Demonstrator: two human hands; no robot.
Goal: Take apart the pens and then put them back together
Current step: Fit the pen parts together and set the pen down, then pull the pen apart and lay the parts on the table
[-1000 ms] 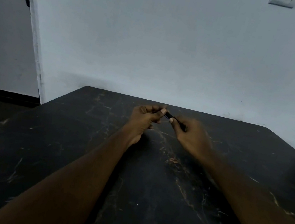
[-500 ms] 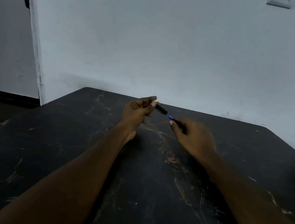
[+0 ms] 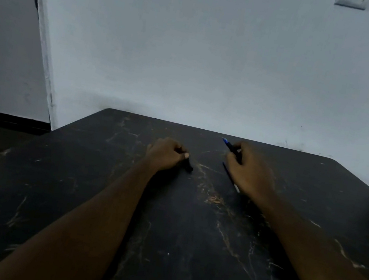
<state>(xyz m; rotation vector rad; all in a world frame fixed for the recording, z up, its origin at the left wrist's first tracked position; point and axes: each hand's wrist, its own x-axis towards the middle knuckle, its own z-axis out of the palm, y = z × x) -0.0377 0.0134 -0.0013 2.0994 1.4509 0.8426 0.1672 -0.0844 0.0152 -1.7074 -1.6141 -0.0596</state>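
- Holding the two parts well apart, I judge we are in the take-apart step: the cap is off and the writing tip is bare.
- My left hand (image 3: 166, 155) is curled round the black cap (image 3: 189, 167), low at the table (image 3: 70, 193), beyond and left of the orange scuff (image 3: 213, 199).
- My right hand (image 3: 253, 173) grips the pen (image 3: 228, 145), beyond and right of the scuff. Its blue tip pokes out past the thumb and points away and leftward.
- A thin dark stick (image 3: 230, 175) with a pale near end lies on the table just beyond the scuff, right beside the right hand. It is too dim to tell whether it is a refill or a second pen.
- Next, I think, the cap should be laid down left of the scuff to free that hand. Both hands would then meet over the scuff to work the barrel open.
- Small dark parts will be hard to spot on this top, so I'd keep them close to the scuff.
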